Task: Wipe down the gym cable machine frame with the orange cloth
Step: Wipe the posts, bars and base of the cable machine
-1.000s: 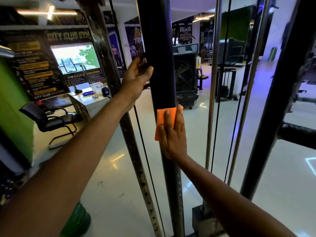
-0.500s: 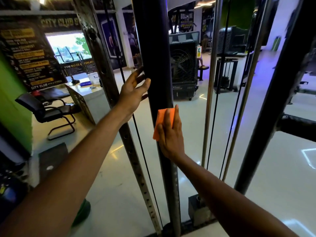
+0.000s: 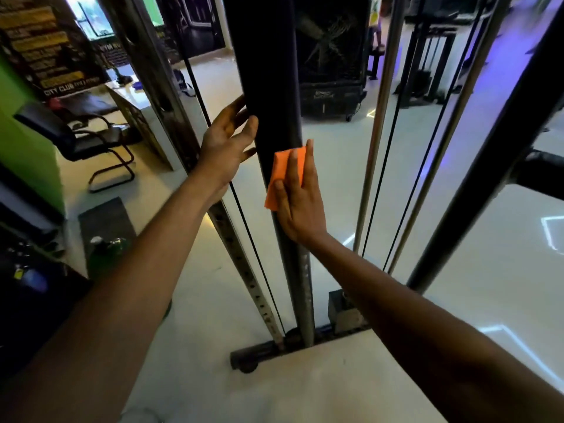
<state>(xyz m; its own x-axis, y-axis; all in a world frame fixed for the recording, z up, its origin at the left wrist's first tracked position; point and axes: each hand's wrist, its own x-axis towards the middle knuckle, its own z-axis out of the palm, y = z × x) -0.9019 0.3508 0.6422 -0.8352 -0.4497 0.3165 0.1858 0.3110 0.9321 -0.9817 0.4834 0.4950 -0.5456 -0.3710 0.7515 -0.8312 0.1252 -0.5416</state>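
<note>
Orange cloth [image 3: 285,175] pressed flat against the dark upright post [image 3: 268,87] of the cable machine frame, roughly mid-height, pinned there under the straight fingers of the right hand [image 3: 299,199]. Left hand [image 3: 227,141] resting open on the post's left side a little higher up, fingers extended along the metal, apparently for bracing, holding nothing. Judged from this position: wiping under way on one post only, midway along its length, with the stretch down to the base bar [image 3: 262,351] seemingly not reached yet. Cleanliness of the post above the cloth impossible to tell from the dark surface. Probably left to do: the perforated adjustment rail [image 3: 241,261] just to the left, the two chrome guide rods [image 3: 374,132] to the right, the slanted black strut [image 3: 488,154] farther right. Likely to snag the cloth or crowd the hand: a black cable [image 3: 244,221] running close beside the post, between it and the perforated rail. Further off, beyond the frame: a black chair [image 3: 76,132] by a desk, a large floor fan [image 3: 331,56] on glossy pale flooring.
</note>
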